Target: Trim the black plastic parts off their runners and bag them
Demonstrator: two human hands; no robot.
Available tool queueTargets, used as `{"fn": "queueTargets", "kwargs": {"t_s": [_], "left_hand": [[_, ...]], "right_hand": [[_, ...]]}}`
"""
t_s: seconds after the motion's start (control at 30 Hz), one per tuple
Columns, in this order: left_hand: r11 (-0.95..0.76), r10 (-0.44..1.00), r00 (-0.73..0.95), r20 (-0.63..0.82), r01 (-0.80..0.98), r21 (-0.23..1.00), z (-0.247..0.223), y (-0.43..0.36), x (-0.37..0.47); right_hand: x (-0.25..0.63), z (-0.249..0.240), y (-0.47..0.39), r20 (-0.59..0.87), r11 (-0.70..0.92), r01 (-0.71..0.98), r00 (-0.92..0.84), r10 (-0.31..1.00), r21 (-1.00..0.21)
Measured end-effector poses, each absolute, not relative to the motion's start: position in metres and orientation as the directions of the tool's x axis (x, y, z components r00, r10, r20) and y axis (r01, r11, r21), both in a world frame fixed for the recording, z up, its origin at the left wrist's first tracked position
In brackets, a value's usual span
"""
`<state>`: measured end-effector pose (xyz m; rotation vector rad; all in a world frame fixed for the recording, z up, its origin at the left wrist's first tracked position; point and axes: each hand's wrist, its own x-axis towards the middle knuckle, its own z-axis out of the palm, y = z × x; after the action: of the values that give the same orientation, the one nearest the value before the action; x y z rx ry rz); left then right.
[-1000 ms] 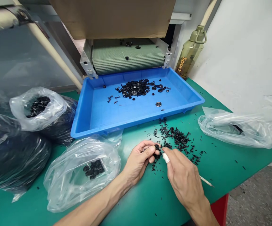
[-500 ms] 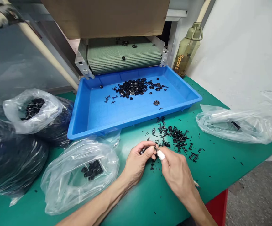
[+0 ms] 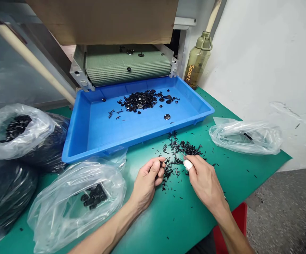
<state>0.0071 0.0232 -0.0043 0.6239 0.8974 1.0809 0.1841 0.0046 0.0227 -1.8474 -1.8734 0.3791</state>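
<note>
My left hand is closed in a loose pinch at the left edge of a pile of small black parts; what its fingers hold is hidden. On the right side of the pile, my right hand is closed around a thin tool whose narrow tip shows past the fingers. White wrapping shows at the thumb and forefinger. Loose black pieces lie on the green table between and around both hands.
A blue tray with round black parts stands below a green conveyor belt. Clear bags with black parts lie left; another plastic bag lies right. A bottle stands behind the tray.
My hands have moved apart, the right one away from the left and over the pile's right side. The whole view has shifted, so the tray and bags appear further left.
</note>
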Motion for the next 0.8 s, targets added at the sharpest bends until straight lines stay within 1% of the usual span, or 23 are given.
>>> {"fn": "queueTargets", "kwargs": {"t_s": [0.1, 0.23, 0.33, 0.47, 0.57, 0.63, 0.67, 0.73, 0.77, 0.8], "left_hand": [[0.365, 0.931, 0.198, -0.307, -0.541, 0.757, -0.001, 0.026, 0.006], [0.387, 0.921, 0.274, -0.277, -0.564, 0.730, 0.004, 0.025, 0.007], [0.368, 0.927, 0.277, -0.254, -0.534, 0.761, 0.009, 0.016, 0.011], [0.331, 0.932, 0.284, -0.226, -0.409, 0.850, 0.024, -0.005, 0.015], [0.305, 0.937, 0.275, -0.216, -0.343, 0.888, 0.044, -0.020, 0.004], [0.245, 0.961, 0.204, -0.189, -0.302, 0.921, 0.063, -0.024, -0.015], [0.194, 0.977, 0.138, -0.162, -0.267, 0.944, 0.074, -0.023, -0.028], [0.055, 0.995, -0.071, -0.067, -0.160, 0.986, 0.098, -0.015, -0.058], [-0.029, 0.980, -0.200, 0.012, -0.083, 0.996, 0.111, -0.007, -0.075], [-0.106, 0.933, -0.346, 0.103, 0.012, 0.994, 0.122, 0.003, -0.092]], "right_hand": [[0.184, 0.017, -0.007, 0.181, 0.112, 0.869, -0.027, 0.983, -0.482], [0.189, 0.003, -0.024, 0.282, 0.184, 0.881, -0.060, 0.957, -0.435], [0.197, -0.011, -0.030, 0.330, 0.209, 0.909, -0.086, 0.940, -0.359], [0.206, -0.024, -0.038, 0.375, 0.290, 0.923, -0.182, 0.909, -0.252], [0.212, -0.030, -0.043, 0.414, 0.322, 0.922, -0.213, 0.885, -0.213], [0.214, -0.033, -0.045, 0.415, 0.342, 0.913, -0.229, 0.881, -0.221], [0.215, -0.034, -0.045, 0.414, 0.354, 0.906, -0.238, 0.878, -0.230], [0.215, -0.036, -0.044, 0.421, 0.368, 0.897, -0.244, 0.874, -0.245], [0.215, -0.036, -0.044, 0.427, 0.373, 0.894, -0.244, 0.870, -0.248], [0.215, -0.036, -0.043, 0.435, 0.374, 0.893, -0.241, 0.868, -0.251]]}}
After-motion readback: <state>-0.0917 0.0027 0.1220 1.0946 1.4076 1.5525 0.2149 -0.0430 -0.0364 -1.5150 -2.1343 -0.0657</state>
